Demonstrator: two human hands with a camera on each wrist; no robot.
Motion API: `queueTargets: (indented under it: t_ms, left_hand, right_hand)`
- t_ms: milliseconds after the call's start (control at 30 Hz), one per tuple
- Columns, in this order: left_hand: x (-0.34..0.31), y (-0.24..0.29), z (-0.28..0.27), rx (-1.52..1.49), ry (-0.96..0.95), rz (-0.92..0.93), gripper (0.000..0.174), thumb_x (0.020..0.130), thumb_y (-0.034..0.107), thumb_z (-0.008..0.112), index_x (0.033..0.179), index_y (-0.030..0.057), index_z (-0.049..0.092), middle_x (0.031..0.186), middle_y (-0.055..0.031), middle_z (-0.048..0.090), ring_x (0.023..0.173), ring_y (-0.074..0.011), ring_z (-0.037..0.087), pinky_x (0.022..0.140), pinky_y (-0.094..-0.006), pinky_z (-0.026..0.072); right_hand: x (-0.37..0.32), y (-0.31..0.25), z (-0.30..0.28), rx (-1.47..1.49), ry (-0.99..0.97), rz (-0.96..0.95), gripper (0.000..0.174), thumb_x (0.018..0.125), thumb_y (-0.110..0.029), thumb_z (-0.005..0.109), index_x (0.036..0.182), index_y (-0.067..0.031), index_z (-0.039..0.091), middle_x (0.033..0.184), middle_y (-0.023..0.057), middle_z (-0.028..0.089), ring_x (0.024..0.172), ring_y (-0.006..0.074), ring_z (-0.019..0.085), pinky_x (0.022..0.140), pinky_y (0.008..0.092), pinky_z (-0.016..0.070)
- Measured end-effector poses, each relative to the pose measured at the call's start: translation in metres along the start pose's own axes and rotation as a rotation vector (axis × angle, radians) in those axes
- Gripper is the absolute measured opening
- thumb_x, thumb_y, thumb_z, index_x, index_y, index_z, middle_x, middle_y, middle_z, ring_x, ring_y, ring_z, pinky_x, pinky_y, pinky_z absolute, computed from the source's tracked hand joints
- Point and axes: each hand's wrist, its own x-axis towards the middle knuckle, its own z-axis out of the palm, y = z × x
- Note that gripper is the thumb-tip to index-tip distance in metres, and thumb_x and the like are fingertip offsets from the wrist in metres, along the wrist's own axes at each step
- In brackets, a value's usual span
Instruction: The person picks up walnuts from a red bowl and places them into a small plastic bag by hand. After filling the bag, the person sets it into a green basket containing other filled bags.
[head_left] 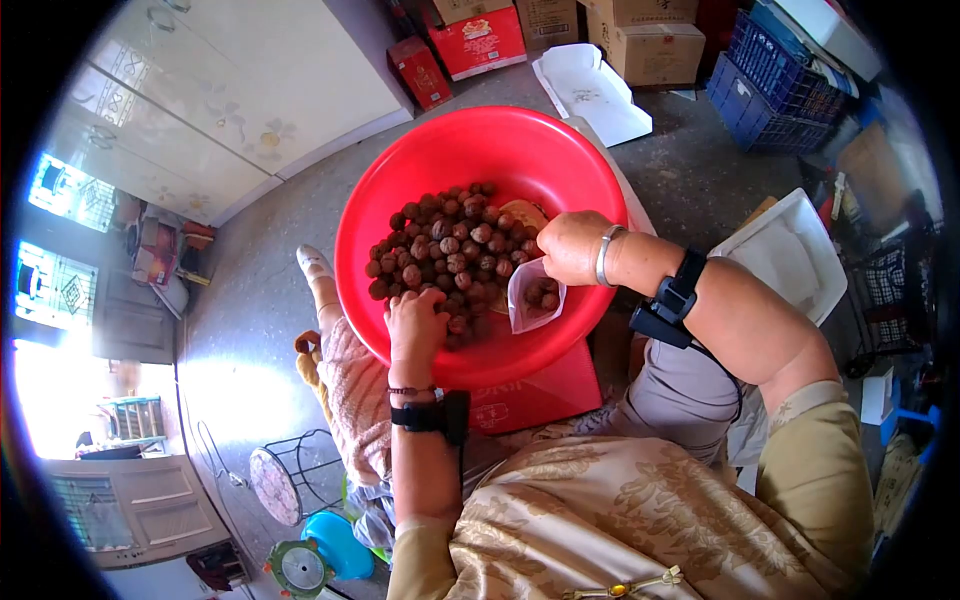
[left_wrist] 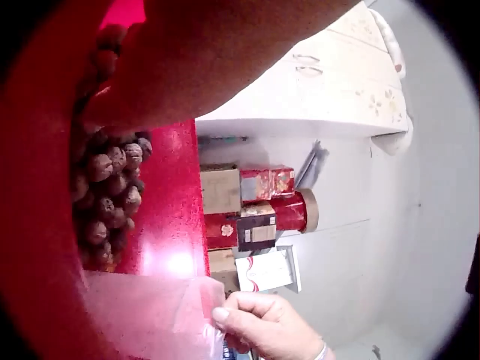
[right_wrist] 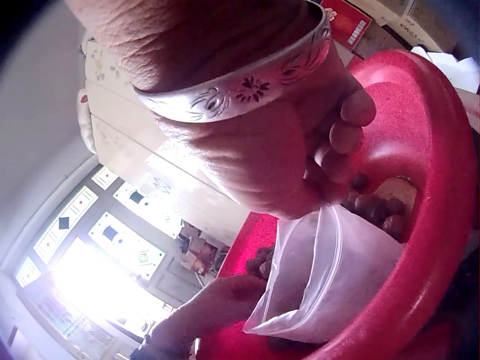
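Walnuts (head_left: 455, 240) under left grip (head_left: 415, 325), its hold unclear, beside plastic bag (right_wrist: 319, 277) pinched in right grip (head_left: 572, 248)

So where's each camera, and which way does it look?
Head: on the head, looking forward and down at the red basin of walnuts; left hand, right hand and arms show.
Left wrist: on that wrist, looking across the basin to boxes; left hand looms dark above, right hand below pinches the plastic bag.
Right wrist: on that wrist, looking past the right hand toward the bag and bright windows; left arm shows.
Both wrist views share the bag and right hand.
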Motion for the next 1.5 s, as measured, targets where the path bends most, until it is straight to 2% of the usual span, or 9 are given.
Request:
queueTargets:
  t_ms: [400, 500, 700, 767, 867, 1100, 1267, 1400, 1500]
  left_hand:
    - [0.007, 0.001, 0.008, 0.142, -0.104, 0.069, 0.037, 0.077, 0.025, 0.077, 0.112, 0.0154, 0.072, 0.109, -0.0129, 0.068, 0.114, -0.0321, 0.059, 0.099, -0.0475, 0.0432]
    - [0.009, -0.006, 0.011, 0.103, 0.011, 0.111, 0.039, 0.075, 0.025, 0.077, 0.112, 0.0132, 0.072, 0.103, -0.0139, 0.069, 0.105, -0.0354, 0.062, 0.092, -0.0481, 0.0479]
    - [0.008, -0.005, 0.008, -0.508, 0.017, -0.069, 0.034, 0.079, 0.023, 0.078, 0.106, 0.0040, 0.071, 0.093, -0.0106, 0.070, 0.087, -0.0253, 0.066, 0.078, -0.0367, 0.0535]
    - [0.005, 0.002, 0.005, -0.783, 0.005, -0.088, 0.034, 0.083, 0.020, 0.078, 0.109, 0.0000, 0.070, 0.090, -0.0080, 0.071, 0.079, -0.0158, 0.065, 0.070, -0.0293, 0.0535]
    - [0.002, 0.015, -0.003, -0.938, -0.028, -0.096, 0.032, 0.085, 0.019, 0.078, 0.108, -0.0016, 0.069, 0.091, -0.0071, 0.071, 0.081, -0.0110, 0.064, 0.071, -0.0259, 0.0525]
    - [-0.005, 0.053, -0.024, -0.817, -0.102, -0.020, 0.033, 0.085, 0.020, 0.078, 0.111, 0.0011, 0.069, 0.097, -0.0056, 0.069, 0.089, -0.0131, 0.063, 0.081, -0.0273, 0.0514]
    - [-0.009, 0.075, -0.035, -0.589, 0.056, 0.248, 0.031, 0.080, 0.019, 0.080, 0.105, 0.0013, 0.071, 0.095, -0.0090, 0.066, 0.087, -0.0202, 0.064, 0.079, -0.0320, 0.0530]
    - [-0.003, 0.058, -0.024, -0.496, 0.181, 0.288, 0.028, 0.080, 0.018, 0.079, 0.103, 0.0025, 0.072, 0.096, -0.0111, 0.067, 0.088, -0.0227, 0.065, 0.079, -0.0335, 0.0530]
    - [-0.001, 0.037, -0.023, -0.444, 0.183, 0.162, 0.024, 0.077, 0.014, 0.076, 0.099, 0.0037, 0.073, 0.092, -0.0134, 0.068, 0.089, -0.0273, 0.065, 0.082, -0.0377, 0.0524]
  right_hand:
    - [0.000, -0.002, -0.001, 0.002, -0.007, 0.016, 0.022, 0.081, -0.015, 0.060, 0.089, -0.0001, 0.074, 0.090, 0.0232, 0.071, 0.087, 0.0391, 0.071, 0.079, 0.0467, 0.0551]
    - [0.001, -0.002, -0.001, -0.014, -0.016, 0.013, 0.022, 0.080, -0.014, 0.060, 0.089, 0.0000, 0.074, 0.090, 0.0230, 0.071, 0.087, 0.0393, 0.070, 0.079, 0.0468, 0.0550]
    - [0.001, 0.000, 0.000, 0.002, -0.003, 0.021, 0.022, 0.079, -0.014, 0.059, 0.089, -0.0004, 0.074, 0.090, 0.0231, 0.071, 0.086, 0.0400, 0.070, 0.078, 0.0473, 0.0552]
    - [0.001, 0.001, 0.000, 0.006, -0.001, -0.014, 0.022, 0.079, -0.013, 0.059, 0.088, -0.0004, 0.075, 0.090, 0.0233, 0.071, 0.086, 0.0401, 0.070, 0.077, 0.0474, 0.0553]
    - [0.000, 0.000, -0.001, 0.013, 0.001, -0.004, 0.022, 0.079, -0.013, 0.059, 0.087, 0.0001, 0.075, 0.090, 0.0236, 0.071, 0.086, 0.0400, 0.070, 0.077, 0.0473, 0.0553]
    - [-0.003, -0.002, -0.005, 0.004, -0.004, 0.011, 0.023, 0.079, -0.013, 0.059, 0.091, -0.0010, 0.075, 0.092, 0.0227, 0.071, 0.087, 0.0390, 0.070, 0.078, 0.0469, 0.0556]
    - [-0.004, -0.004, -0.008, -0.001, -0.037, 0.032, 0.023, 0.080, -0.013, 0.060, 0.093, -0.0031, 0.076, 0.095, 0.0224, 0.072, 0.089, 0.0381, 0.071, 0.079, 0.0456, 0.0560]
    - [0.000, 0.003, 0.003, -0.022, 0.015, 0.001, 0.022, 0.081, -0.021, 0.061, 0.085, -0.0037, 0.074, 0.085, 0.0198, 0.071, 0.083, 0.0377, 0.070, 0.078, 0.0475, 0.0550]
    - [0.001, 0.004, 0.007, -0.007, 0.054, 0.004, 0.023, 0.081, -0.021, 0.060, 0.084, -0.0035, 0.074, 0.084, 0.0200, 0.071, 0.082, 0.0382, 0.069, 0.077, 0.0477, 0.0550]
